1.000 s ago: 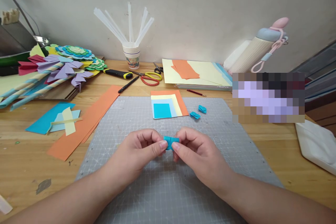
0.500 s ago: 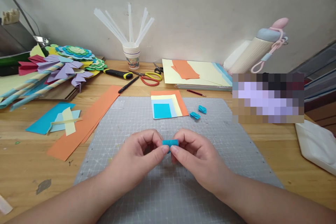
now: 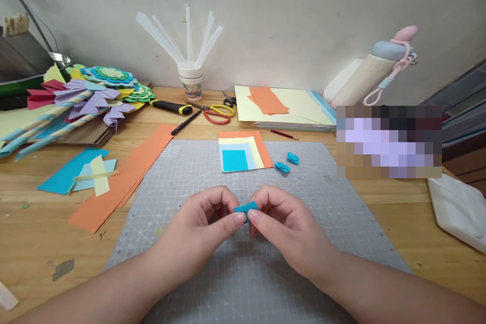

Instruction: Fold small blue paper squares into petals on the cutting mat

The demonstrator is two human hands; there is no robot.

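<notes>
Between both hands is a small piece of folded blue paper (image 3: 246, 208), held above the grey cutting mat (image 3: 182, 283). My left hand (image 3: 210, 223) pinches its left end between thumb and fingers. The right end is pinched by my right hand (image 3: 281, 223), its thumb pressed on the front; the curled fingers behind are partly hidden. Beyond the hands, two small folded blue paper pieces (image 3: 282, 167) rest on the mat. Left of them lie stacked paper squares (image 3: 265, 149) in orange, cream, light blue and blue, largest at the bottom.
Orange strips (image 3: 125, 182) and blue paper (image 3: 64, 172) lie at left, near paper flowers (image 3: 87, 91). Along the back are a utility knife (image 3: 170, 107), scissors (image 3: 218, 113), a paper cup (image 3: 190, 83) with white strips, a paper stack (image 3: 296, 104) and a bottle (image 3: 364, 78).
The blue paper in my fingers has tilted, its right end now higher than its left. Both hands keep their pinch in nearly the same place.
</notes>
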